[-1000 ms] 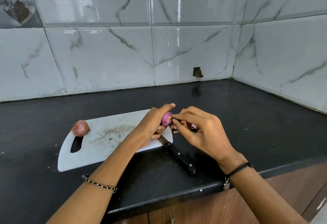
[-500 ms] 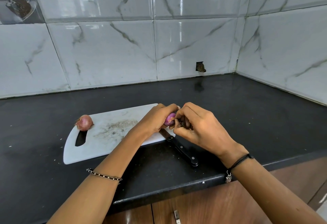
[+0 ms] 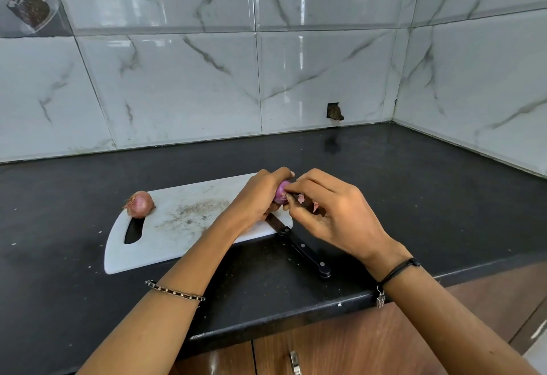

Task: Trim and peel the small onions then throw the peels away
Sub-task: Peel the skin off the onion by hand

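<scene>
My left hand [image 3: 260, 195] grips a small purple onion [image 3: 280, 192] above the right end of the white cutting board [image 3: 177, 226]. My right hand [image 3: 331, 212] pinches the onion's skin with thumb and fingertips, and loose pink peel pieces [image 3: 307, 201] show under its fingers. A second small onion [image 3: 139, 203], skin on, lies at the board's left end by the handle slot. A black-handled knife [image 3: 302, 249] lies with its blade on the board's right edge and its handle on the counter.
The black countertop [image 3: 414, 185] runs to a marble-tiled wall behind and at the right. Its front edge is near my wrists, with wooden cabinet doors [image 3: 340, 345] below. A small hole [image 3: 334, 112] is in the back wall.
The view shifted slightly. My right hand's fingers have moved over the onion and closed in on its skin, with peel pieces now showing beneath them. The left hand keeps its grip.
</scene>
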A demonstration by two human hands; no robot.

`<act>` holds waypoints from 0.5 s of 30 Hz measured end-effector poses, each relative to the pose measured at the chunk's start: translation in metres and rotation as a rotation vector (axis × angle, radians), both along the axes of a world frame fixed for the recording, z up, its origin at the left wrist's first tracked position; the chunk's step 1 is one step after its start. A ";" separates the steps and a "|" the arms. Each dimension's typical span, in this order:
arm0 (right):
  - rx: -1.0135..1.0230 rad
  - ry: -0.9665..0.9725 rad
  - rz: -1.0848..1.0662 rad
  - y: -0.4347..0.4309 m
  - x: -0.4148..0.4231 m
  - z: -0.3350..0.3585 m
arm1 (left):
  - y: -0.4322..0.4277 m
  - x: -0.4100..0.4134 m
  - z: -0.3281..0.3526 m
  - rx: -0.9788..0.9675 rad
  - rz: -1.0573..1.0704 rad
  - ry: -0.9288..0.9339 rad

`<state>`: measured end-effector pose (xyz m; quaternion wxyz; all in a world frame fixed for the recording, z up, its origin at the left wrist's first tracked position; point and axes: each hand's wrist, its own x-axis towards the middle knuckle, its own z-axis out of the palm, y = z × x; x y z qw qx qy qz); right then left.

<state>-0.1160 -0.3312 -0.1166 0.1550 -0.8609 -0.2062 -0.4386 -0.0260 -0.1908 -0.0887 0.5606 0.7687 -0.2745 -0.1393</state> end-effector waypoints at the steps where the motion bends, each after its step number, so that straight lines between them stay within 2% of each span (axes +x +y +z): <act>1: -0.011 -0.029 -0.008 -0.001 0.001 -0.001 | -0.001 -0.001 0.001 0.016 0.017 -0.018; 5: -0.127 -0.107 -0.071 -0.002 0.002 -0.003 | 0.000 -0.003 0.002 0.126 0.046 -0.094; 10: -0.364 -0.186 -0.186 0.001 0.000 0.001 | 0.000 -0.002 0.006 0.262 0.041 -0.098; 15: -0.381 -0.127 -0.245 0.004 0.002 0.002 | 0.000 -0.002 0.005 0.391 0.059 -0.177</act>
